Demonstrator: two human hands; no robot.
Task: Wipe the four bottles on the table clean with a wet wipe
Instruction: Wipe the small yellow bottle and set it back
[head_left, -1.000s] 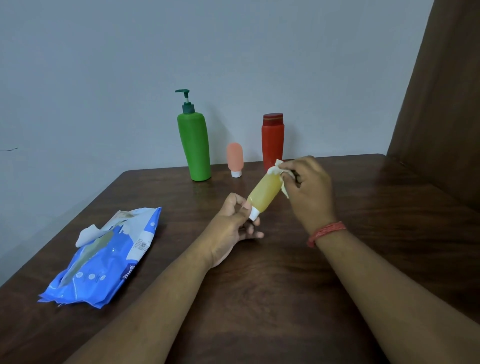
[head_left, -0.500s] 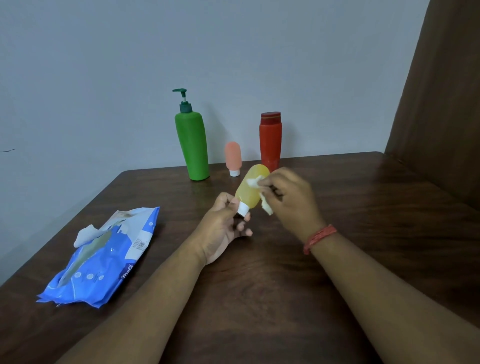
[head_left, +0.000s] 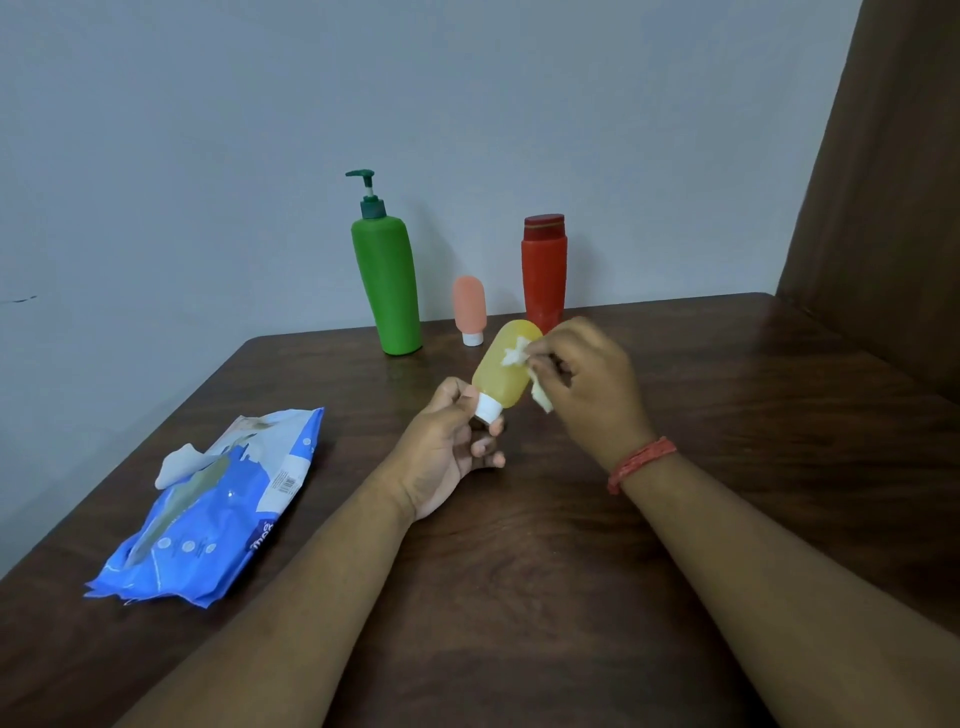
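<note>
Head view shows your left hand (head_left: 447, 447) pinching the yellow bottle (head_left: 503, 373) by its white cap (head_left: 489, 407), thumb and fingers curled round it, so the bottle is lifted off the table (head_left: 727, 415) and tilts up and away from you. Your right hand (head_left: 592, 384) grips a crumpled wet wipe (head_left: 517, 353) and presses it against the upper right side of the yellow body; a loose tail of the wipe hangs below your fingers.

Behind them, near the wall, the green pump bottle (head_left: 387, 286), the small pink bottle (head_left: 469, 309) and the red bottle (head_left: 543, 270) stand upright in a row, well apart from your hands. The blue wipes pack (head_left: 218, 514) lies to your left, a sheet poking from its opening.

You look to be partway through wiping the yellow bottle. Next, you probably need to turn it with the left-hand pinch so the far side meets the wipe, keeping that small cap hold firm, since pressure from the wipe could twist the bottle loose.
</note>
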